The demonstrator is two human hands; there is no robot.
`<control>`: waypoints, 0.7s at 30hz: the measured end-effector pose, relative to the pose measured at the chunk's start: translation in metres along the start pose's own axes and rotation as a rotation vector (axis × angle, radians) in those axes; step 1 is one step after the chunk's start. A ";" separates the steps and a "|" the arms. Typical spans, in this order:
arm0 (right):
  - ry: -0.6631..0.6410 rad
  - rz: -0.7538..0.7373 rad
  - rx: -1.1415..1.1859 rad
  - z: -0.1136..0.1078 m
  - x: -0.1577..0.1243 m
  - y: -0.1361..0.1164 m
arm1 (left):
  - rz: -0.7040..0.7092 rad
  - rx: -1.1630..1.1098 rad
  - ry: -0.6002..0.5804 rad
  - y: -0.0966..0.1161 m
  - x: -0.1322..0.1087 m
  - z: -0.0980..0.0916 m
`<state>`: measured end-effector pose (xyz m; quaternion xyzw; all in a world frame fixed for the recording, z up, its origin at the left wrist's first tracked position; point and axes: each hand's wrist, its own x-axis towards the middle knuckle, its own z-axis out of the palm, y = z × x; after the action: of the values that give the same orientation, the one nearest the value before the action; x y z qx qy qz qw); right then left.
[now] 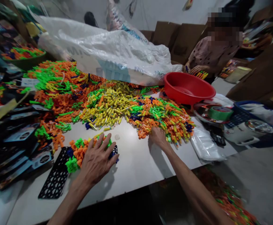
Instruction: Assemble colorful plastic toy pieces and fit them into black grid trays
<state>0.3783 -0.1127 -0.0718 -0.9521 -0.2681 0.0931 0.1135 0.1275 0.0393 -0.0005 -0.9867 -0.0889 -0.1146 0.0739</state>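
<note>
My left hand (99, 153) lies with its fingers spread over a small heap of orange, green and dark blue plastic figures (79, 151). Under that heap is a black perforated tray (54, 175), its near left part bare. My right hand (158, 136) reaches the front edge of a larger pile of orange and green pieces with yellow tubes (160, 114). Its fingertips are hidden among them, so any grip does not show. Between and beyond the hands sits a heap of small yellow tubes (111, 104). A small clear round piece (117, 137) lies near my left fingertips.
A red basin (189, 87) and a white sack (117, 47) stand behind the piles. Stacked black packages (21, 134) crowd the left. At right are clear plastic bags (205, 142), a phone (218, 136), green tape (219, 113) and a mug (241, 132). Another person (216, 56) sits opposite.
</note>
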 end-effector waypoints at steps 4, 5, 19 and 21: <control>-0.089 0.030 0.512 0.026 -0.027 -0.025 | 0.023 -0.016 -0.004 -0.002 -0.002 0.001; -0.170 0.019 0.702 0.032 -0.034 -0.036 | 0.024 -0.016 -0.006 -0.002 -0.002 0.001; -0.257 -0.626 0.695 0.065 -0.059 -0.105 | 0.026 -0.032 -0.041 -0.003 -0.002 0.002; -0.222 -0.694 0.445 0.059 -0.066 -0.109 | 0.033 -0.046 -0.052 -0.002 0.000 0.001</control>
<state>0.2558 -0.0474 -0.0920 -0.7419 -0.5566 0.2069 0.3114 0.1271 0.0418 -0.0013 -0.9921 -0.0718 -0.0897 0.0510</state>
